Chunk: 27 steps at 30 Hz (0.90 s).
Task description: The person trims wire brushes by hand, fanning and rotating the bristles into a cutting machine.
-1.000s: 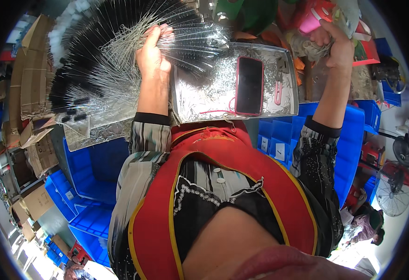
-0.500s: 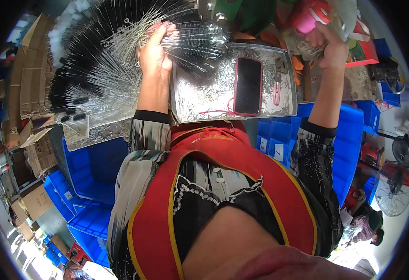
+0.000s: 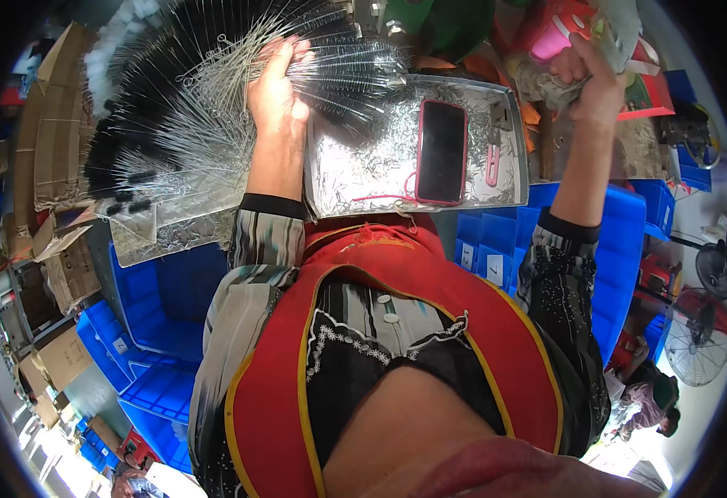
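At the upper left, my left hand (image 3: 279, 93) is closed around a bundle of wire brushes (image 3: 243, 70). Their thin twisted stems fan out on both sides of the fist, with small loops at some ends. Under and behind it spreads a large pile of similar black-bristled brushes (image 3: 143, 91). My right hand (image 3: 595, 83) is at the upper right, its fingers curled into a pale crumpled cloth (image 3: 537, 83). Close to those fingers lies a red and pink object (image 3: 558, 33) of unclear kind.
Between my arms sits a shallow tray (image 3: 330, 178) strewn with short wire bits, holding a pink-edged phone (image 3: 442, 153) and a pink cutter-like tool (image 3: 492, 164). Green machinery (image 3: 438, 25) rises behind. Blue bins (image 3: 164, 299) flank my lap. Cardboard boxes (image 3: 60, 124) stand left, a fan (image 3: 699, 336) right.
My right hand has shifted slightly right, and more of the pale cloth shows beside its fingers. The left hand keeps its grip on the brushes, nearly still.
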Motion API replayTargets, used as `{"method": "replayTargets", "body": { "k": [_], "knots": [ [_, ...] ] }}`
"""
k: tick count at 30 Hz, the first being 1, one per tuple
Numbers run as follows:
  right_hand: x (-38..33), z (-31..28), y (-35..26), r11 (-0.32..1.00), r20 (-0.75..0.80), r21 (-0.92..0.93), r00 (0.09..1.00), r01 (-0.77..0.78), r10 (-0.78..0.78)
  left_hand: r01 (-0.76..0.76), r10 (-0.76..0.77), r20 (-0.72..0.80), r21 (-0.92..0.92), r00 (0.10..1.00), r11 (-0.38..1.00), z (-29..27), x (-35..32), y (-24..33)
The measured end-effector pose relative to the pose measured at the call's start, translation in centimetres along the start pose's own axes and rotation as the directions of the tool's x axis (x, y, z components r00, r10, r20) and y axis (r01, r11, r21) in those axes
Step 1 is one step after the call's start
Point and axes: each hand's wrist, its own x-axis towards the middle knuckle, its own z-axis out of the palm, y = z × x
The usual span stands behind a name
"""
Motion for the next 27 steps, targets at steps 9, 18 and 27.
{"method": "replayTargets", "body": {
  "k": [9, 18, 27],
  "knots": [
    [-0.1, -0.3, 1.4, 0.991, -0.019, 0.068, 0.993, 0.115, -0.114, 0.049, -0.047, 0.111, -0.015, 0.993, 0.999, -0.6, 0.7, 0.8],
    [0.1, -0.1, 0.6, 0.999, -0.032, 0.026, 0.999, -0.028, 0.028, -0.030, 0.031, 0.014, -0.038, 0.999, 0.999, -0.7, 0.9, 0.5],
    [0.2, 0.0, -0.3, 0.998, -0.021, -0.022, 0.998, 0.062, -0.062, -0.021, 0.021, 0.009, -0.047, 1.000, 0.999, -0.8, 1.1, 0.4]
  ]
}}
